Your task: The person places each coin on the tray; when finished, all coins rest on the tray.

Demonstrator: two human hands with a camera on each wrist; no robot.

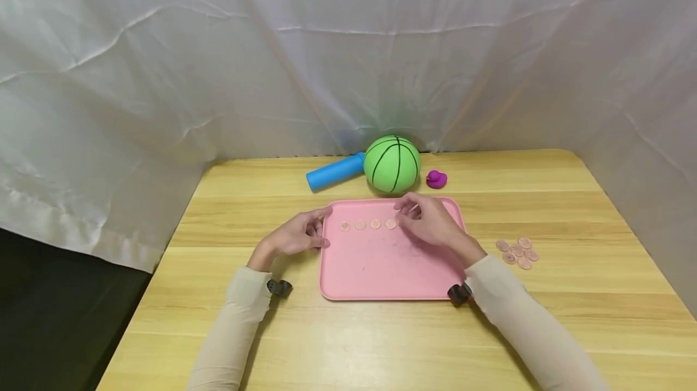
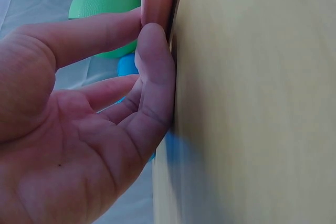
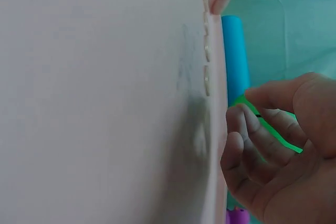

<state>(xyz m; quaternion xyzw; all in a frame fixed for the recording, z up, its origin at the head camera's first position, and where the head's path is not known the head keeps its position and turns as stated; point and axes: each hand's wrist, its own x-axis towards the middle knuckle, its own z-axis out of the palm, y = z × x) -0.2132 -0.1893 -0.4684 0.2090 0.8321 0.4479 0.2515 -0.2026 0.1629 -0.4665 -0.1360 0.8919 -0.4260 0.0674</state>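
A pink tray (image 1: 392,270) lies on the table. My left hand (image 1: 296,235) pinches its left rim between thumb and fingers; in the left wrist view a bent finger (image 2: 155,61) lies against the tray's edge (image 2: 157,3). Several copper-coloured coins (image 1: 375,224) form a row along the tray's far side. My right hand (image 1: 427,220) hovers over the tray at the right end of that row, close to the last coin (image 1: 391,223). Its fingers are loosely bent, and in the right wrist view the thumb and fingertips (image 3: 236,114) stand apart with nothing between them.
Behind the tray are a blue cylinder (image 1: 334,173), a green ball (image 1: 392,164) with black lines and a purple rubber duck (image 1: 436,179). Several more coins (image 1: 517,250) lie in a cluster on the wooden table (image 1: 544,330), right of the tray. A pale curtain (image 1: 348,76) hangs behind.
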